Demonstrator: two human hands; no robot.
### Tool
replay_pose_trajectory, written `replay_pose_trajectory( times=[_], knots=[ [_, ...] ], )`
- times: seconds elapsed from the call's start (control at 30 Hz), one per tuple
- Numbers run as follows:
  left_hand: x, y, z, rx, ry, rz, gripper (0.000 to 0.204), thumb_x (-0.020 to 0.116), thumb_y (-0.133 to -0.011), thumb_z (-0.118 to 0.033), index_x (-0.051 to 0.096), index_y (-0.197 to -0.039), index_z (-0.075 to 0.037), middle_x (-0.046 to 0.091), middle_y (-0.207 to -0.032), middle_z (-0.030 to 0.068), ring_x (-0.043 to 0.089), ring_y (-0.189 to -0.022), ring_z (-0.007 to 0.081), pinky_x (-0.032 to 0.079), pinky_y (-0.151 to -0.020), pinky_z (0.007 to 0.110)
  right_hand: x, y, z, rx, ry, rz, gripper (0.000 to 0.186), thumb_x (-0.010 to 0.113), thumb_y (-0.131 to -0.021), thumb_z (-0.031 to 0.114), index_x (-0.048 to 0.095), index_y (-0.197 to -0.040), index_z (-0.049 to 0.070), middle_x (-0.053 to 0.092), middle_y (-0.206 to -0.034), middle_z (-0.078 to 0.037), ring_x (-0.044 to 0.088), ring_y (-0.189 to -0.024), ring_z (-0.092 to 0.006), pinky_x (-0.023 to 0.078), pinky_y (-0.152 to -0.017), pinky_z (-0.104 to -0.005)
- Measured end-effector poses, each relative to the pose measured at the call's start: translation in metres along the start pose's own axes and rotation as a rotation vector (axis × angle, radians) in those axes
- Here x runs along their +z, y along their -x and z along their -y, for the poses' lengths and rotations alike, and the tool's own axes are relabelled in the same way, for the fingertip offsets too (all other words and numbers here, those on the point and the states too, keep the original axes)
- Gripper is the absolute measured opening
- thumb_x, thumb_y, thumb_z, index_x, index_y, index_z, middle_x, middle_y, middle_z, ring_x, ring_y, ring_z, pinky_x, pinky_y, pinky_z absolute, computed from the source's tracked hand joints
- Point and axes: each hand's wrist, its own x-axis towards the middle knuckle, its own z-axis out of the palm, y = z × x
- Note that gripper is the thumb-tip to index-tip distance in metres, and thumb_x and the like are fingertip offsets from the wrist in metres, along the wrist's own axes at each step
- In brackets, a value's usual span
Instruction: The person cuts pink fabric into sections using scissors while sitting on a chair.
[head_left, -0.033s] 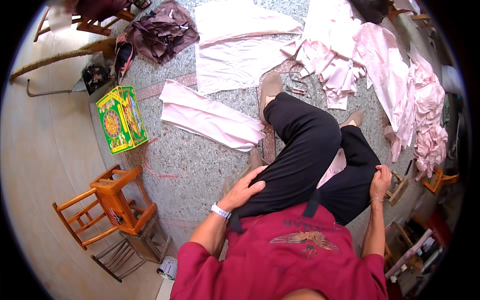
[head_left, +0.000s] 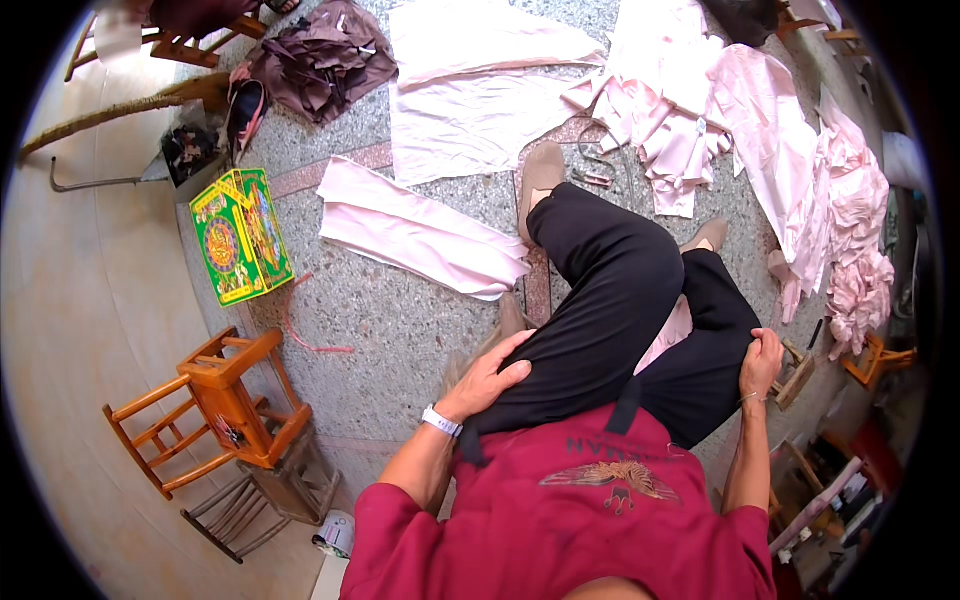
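Note:
I sit with black trousers (head_left: pixel 610 270) stretched across my legs. On my left thigh rests my left hand (head_left: pixel 490 375), open and palm down, its thumb apart from the fingers; a white wristwatch (head_left: pixel 441 421) is on that wrist. My right hand (head_left: pixel 762 362) lies against the side of my right thigh with its fingers curled in, and nothing shows in it. A folded pale pink cloth piece (head_left: pixel 420 225) is on the floor ahead to the left. Beyond it spreads a larger pale pink cloth panel (head_left: pixel 475 120).
More pink cloth (head_left: pixel 770 140) lies heaped at the far right. A brown crumpled cloth (head_left: pixel 325 60) is at the far left. Along the left stand a green and yellow box (head_left: pixel 240 240) and a small wooden chair (head_left: pixel 235 395). A low wooden stool (head_left: pixel 795 375) is by my right hand.

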Motion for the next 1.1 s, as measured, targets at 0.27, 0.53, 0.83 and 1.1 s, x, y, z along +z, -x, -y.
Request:
replay_pose_trajectory(
  times=[0.27, 0.53, 0.83, 1.1],
  knots=[
    [-0.006, 0.001, 0.000, 0.012, 0.076, 0.014, 0.067, 0.056, -0.096, -0.041, 0.038, -0.145, 0.001, 0.048, -0.142, 0.0143, 0.043, -0.133, 0.0219, 0.030, -0.112, 0.033, -0.001, -0.010, 0.009, 0.012, 0.041, 0.033, 0.015, 0.049, -0.085, 0.005, 0.061, -0.093, 0.005, 0.063, -0.099, -0.010, 0.057, -0.099, -0.0320, 0.045, -0.086, -0.0423],
    [-0.006, 0.003, 0.005, 0.019, 0.104, 0.000, 0.069, 0.057, -0.095, -0.043, 0.038, -0.145, 0.000, 0.049, -0.141, 0.0154, 0.044, -0.133, 0.0230, 0.030, -0.112, 0.033, -0.003, -0.011, 0.014, 0.024, 0.066, 0.040, 0.014, 0.049, -0.085, 0.006, 0.061, -0.092, 0.006, 0.063, -0.099, -0.010, 0.057, -0.100, -0.0318, 0.045, -0.087, -0.0425],
    [-0.003, 0.003, -0.004, -0.015, 0.061, -0.020, 0.067, 0.058, -0.095, -0.040, 0.039, -0.144, 0.002, 0.049, -0.141, 0.0157, 0.044, -0.132, 0.0226, 0.030, -0.111, 0.033, 0.000, -0.006, 0.008, 0.017, 0.054, -0.008, 0.015, 0.049, -0.084, 0.007, 0.062, -0.091, 0.005, 0.063, -0.099, -0.010, 0.057, -0.097, -0.0322, 0.045, -0.086, -0.0430],
    [-0.001, 0.002, -0.003, -0.018, 0.009, -0.030, 0.067, 0.058, -0.095, -0.039, 0.039, -0.144, 0.003, 0.049, -0.141, 0.0163, 0.044, -0.132, 0.0230, 0.030, -0.111, 0.033, -0.001, -0.002, 0.007, 0.037, 0.018, -0.006, 0.015, 0.049, -0.083, 0.007, 0.062, -0.091, 0.005, 0.063, -0.098, -0.011, 0.057, -0.098, -0.0325, 0.045, -0.087, -0.0427]
  ],
)
